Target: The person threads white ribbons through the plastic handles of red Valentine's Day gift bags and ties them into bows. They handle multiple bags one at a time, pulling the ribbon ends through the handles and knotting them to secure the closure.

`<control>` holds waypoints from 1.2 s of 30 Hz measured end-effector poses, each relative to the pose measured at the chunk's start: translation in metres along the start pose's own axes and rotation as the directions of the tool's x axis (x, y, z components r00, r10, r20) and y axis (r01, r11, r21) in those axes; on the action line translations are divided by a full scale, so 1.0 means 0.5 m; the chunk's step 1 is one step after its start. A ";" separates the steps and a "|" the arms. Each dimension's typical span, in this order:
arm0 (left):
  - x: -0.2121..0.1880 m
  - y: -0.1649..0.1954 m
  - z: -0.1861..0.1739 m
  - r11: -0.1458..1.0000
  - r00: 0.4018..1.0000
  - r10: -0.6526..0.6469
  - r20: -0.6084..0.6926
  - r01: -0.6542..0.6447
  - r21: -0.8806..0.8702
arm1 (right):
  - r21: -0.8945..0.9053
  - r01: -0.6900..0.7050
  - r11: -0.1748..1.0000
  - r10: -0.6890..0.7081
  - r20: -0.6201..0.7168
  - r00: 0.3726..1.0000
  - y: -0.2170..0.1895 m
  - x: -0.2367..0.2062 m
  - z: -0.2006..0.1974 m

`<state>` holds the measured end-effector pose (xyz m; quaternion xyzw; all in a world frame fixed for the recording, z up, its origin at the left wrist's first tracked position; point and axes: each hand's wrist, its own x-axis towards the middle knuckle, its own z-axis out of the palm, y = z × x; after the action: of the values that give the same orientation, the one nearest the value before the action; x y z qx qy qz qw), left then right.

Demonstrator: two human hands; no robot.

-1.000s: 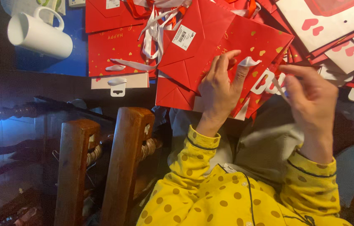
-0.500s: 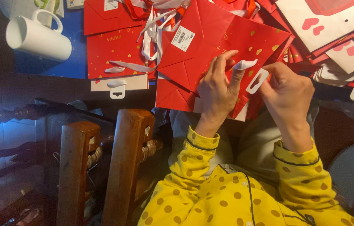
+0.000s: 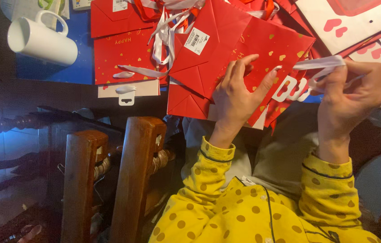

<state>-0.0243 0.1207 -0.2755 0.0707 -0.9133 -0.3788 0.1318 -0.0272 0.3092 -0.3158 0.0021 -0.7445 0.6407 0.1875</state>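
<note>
Hands of the person work on a folded red paper gift bag (image 3: pixel 244 49) at the near edge of the dark table (image 3: pixel 42 96). Left hand (image 3: pixel 237 96) lies on the bag's face, fingers spread and only lightly curled, thumb and forefinger parted; it presses the bag and pinches nothing that can be seen. Right hand (image 3: pixel 350 92) is closed, fingers curled tight around a white ribbon handle (image 3: pixel 318 63), which runs from the fist leftward to the bag's upper edge. Ribbon appears taut between fist and bag.

Bag is red with small gold hearts, a white barcode label (image 3: pixel 197 40) stuck near its folded base. Bag overhangs the near table edge above the person's lap.

Further flat red bags (image 3: pixel 118 49) lie to the left on the table, white ribbons (image 3: pixel 163 31) trailing across them, a white hang tab (image 3: pixel 127 92) at their near edge. White bags with red heart print (image 3: pixel 357 27) are stacked toward the far right corner. White mug (image 3: pixel 42 40) lies on its side toward the far left corner, on a blue surface (image 3: pixel 82 67), well apart from both hands.

Two wooden chair posts (image 3: pixel 134 175) stand just below the near table edge, left of the person. Sleeves are yellow with darker dots (image 3: pixel 217 211).
</note>
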 end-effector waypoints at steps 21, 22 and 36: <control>-0.092 0.034 -0.105 0.986 0.990 0.139 -0.011 -0.140 -0.093 | 0.039 -0.205 0.978 0.187 0.280 0.942 -0.106 -0.117 0.069; -0.095 0.047 -0.120 0.977 0.976 0.204 -0.073 -0.208 -0.055 | 0.002 -0.085 0.996 0.080 0.325 0.942 -0.125 -0.120 0.077; -0.107 0.197 -0.231 0.921 0.918 0.363 -0.159 -0.328 0.211 | 0.030 0.162 0.986 -0.150 0.576 0.804 -0.227 -0.053 0.017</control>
<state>0.0580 0.1242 -0.1372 -0.0438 -0.9244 -0.2567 0.2786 0.0228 0.2743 -0.2161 0.2549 -0.7700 0.5848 0.0057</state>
